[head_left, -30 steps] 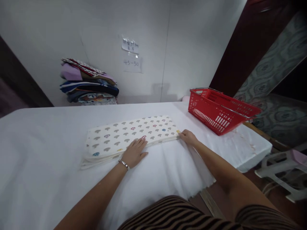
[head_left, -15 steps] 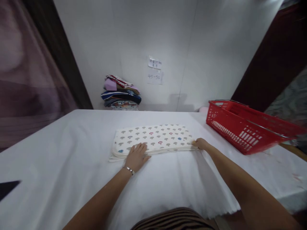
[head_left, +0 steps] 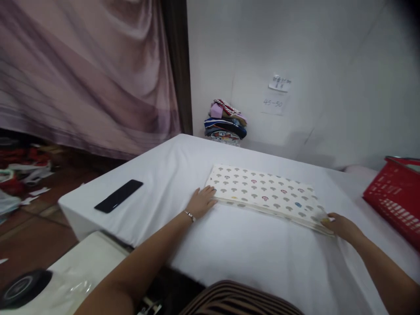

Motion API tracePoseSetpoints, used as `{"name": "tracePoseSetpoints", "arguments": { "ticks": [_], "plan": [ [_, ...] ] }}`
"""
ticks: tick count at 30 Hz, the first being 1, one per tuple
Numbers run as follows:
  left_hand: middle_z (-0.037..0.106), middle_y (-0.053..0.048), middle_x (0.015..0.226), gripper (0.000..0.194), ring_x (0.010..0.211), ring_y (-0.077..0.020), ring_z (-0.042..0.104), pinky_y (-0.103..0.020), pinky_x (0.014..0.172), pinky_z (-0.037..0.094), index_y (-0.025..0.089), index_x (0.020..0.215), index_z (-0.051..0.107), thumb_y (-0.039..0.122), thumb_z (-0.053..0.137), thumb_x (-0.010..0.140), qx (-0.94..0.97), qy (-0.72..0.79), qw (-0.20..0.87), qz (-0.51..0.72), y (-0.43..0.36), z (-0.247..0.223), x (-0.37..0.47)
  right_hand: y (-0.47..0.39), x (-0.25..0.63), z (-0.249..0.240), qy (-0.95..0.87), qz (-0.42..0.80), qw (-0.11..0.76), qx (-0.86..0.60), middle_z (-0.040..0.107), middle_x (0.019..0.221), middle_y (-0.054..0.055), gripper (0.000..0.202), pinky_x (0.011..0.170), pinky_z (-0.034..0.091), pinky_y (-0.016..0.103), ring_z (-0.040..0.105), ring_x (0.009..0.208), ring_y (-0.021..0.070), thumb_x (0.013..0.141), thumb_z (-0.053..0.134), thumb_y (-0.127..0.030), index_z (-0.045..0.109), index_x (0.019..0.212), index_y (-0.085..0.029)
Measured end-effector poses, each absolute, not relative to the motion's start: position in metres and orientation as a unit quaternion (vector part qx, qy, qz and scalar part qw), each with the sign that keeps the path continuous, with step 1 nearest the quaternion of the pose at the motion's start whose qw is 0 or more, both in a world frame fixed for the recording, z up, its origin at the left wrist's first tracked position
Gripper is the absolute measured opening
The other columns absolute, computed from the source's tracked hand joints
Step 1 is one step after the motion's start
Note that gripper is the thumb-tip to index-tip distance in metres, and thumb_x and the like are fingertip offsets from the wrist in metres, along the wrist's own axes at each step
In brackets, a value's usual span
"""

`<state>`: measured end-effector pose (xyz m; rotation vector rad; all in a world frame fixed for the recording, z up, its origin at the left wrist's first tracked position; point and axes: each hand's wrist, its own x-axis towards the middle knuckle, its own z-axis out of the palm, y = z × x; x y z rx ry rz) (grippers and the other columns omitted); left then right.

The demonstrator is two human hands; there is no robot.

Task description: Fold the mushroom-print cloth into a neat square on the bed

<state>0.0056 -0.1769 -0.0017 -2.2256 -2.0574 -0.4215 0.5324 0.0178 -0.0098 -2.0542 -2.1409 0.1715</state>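
Note:
A folded white cloth (head_left: 262, 192) with grey mushroom-like prints and a few red, blue and yellow ones lies flat in a long rectangle on the table. At its near left corner rests my left hand (head_left: 201, 203), fingers outstretched and apart, their tips touching the cloth's edge. A bracelet circles that wrist. My right hand (head_left: 343, 227) pinches the cloth's near right corner between thumb and fingers. The layers show along the near edge; the corner under my left fingers is partly hidden.
A white sheet covers the table (head_left: 157, 175). A black phone-like slab (head_left: 118, 196) lies on the left. A stack of folded fabrics (head_left: 226, 122) is against the wall, a red basket (head_left: 393, 197) at the right. A pale machine-like surface (head_left: 82, 267) with a black wheel stands below left.
The view has swung left, bringing the black slab and floor into sight. My left hand has shifted from the cloth's near edge to its left corner; my right hand keeps its corner.

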Motion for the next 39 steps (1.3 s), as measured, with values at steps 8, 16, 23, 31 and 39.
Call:
{"name": "tracePoseSetpoints", "arguments": {
  "ticks": [8,16,23,31,39],
  "plan": [
    [0.061,-0.003,0.113,0.033,0.109,-0.017,0.049,-0.034,0.095,0.039,0.022,0.082,0.069,0.033,0.039,0.089,-0.667,-0.697,-0.009,-0.263,-0.158,0.007,0.012,-0.017,0.379,0.018,-0.864,0.068,0.19,-0.461,0.049,0.132,0.009,0.046,0.097,0.041,0.042,0.041,0.124,0.0266,0.084,0.038,-0.044,0.054,0.12,-0.021],
    [0.058,-0.001,0.115,0.017,0.108,-0.0176,0.049,-0.028,0.095,0.038,0.021,0.067,0.066,0.015,0.052,0.075,-0.546,-0.769,-0.053,-0.328,-0.154,0.005,0.013,-0.046,0.282,0.0,-0.942,0.102,0.037,-0.319,0.02,0.149,0.005,0.063,0.109,0.016,0.049,0.013,0.137,0.0264,0.088,0.025,-0.059,0.029,0.141,-0.025],
    [0.059,-0.002,0.108,0.016,0.093,-0.0155,0.057,-0.026,0.079,0.043,0.021,0.092,0.059,0.026,0.051,0.078,-0.484,-0.817,-0.12,-0.289,-0.14,0.022,-0.002,-0.044,0.268,0.011,-0.932,0.15,-0.005,-0.329,0.008,0.151,-0.001,0.063,0.111,0.008,0.047,0.004,0.138,0.0246,0.089,0.02,-0.06,0.019,0.144,-0.029],
    [0.057,-0.01,0.115,0.038,0.103,-0.0225,0.055,-0.031,0.082,0.042,0.018,0.109,0.053,0.041,0.05,0.079,-0.484,-0.84,-0.135,-0.205,-0.111,0.019,-0.014,-0.011,0.164,0.022,-0.941,0.128,0.067,-0.306,0.016,0.15,0.007,0.059,0.11,0.009,0.046,0.008,0.138,0.0227,0.091,0.027,-0.051,0.028,0.142,-0.021],
    [0.058,-0.007,0.107,0.03,0.097,-0.0196,0.057,-0.029,0.079,0.042,0.02,0.107,0.052,0.039,0.046,0.084,-0.506,-0.834,-0.103,-0.196,-0.115,0.006,-0.012,0.066,0.086,0.027,-0.909,0.138,0.028,-0.392,0.038,0.141,0.011,0.048,0.107,0.026,0.036,0.032,0.131,0.0247,0.089,0.039,-0.027,0.039,0.135,-0.013]
  ]
}}
